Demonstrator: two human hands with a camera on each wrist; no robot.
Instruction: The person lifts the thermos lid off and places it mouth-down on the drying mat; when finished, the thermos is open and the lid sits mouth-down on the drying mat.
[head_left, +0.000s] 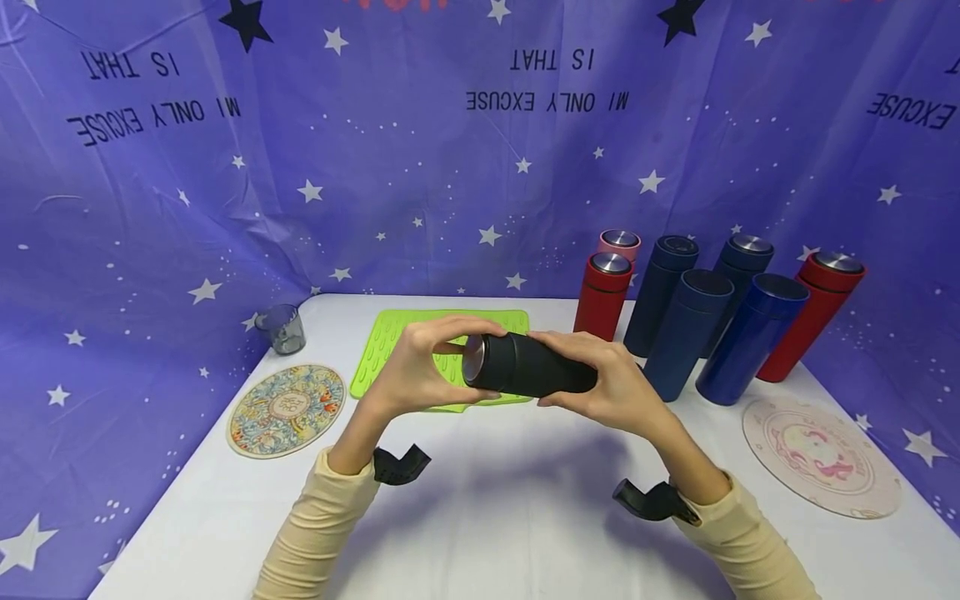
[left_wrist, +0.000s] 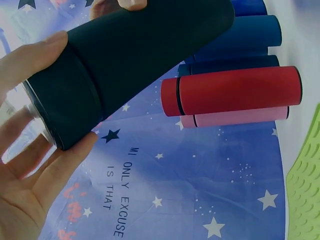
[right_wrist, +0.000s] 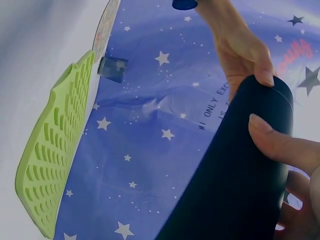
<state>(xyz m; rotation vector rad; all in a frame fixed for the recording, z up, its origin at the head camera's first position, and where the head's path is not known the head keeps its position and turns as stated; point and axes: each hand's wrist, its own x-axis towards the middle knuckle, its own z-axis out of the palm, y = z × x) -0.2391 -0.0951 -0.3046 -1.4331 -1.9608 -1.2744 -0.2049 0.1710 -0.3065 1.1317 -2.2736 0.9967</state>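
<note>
A black thermos bottle (head_left: 532,368) is held tilted sideways above the table, its silver-topped cap pointing left in the head view. My left hand (head_left: 412,367) grips the cap end, thumb on one side and fingers on the other, as the left wrist view shows at the dark cap (left_wrist: 62,97). The bottle's body is in my right hand (head_left: 611,379). In the right wrist view the right thumb lies along the dark bottle (right_wrist: 235,165), and the left hand (right_wrist: 242,47) shows at its far end. The palm sides of both hands are partly hidden.
Behind the bottle lies a green drying mat (head_left: 390,342). A grey glass cup (head_left: 287,332) and a floral round mat (head_left: 258,425) sit at left. To the right stand several bottles, including a red one (head_left: 603,296) and a blue one (head_left: 750,342), near a pink round mat (head_left: 847,475).
</note>
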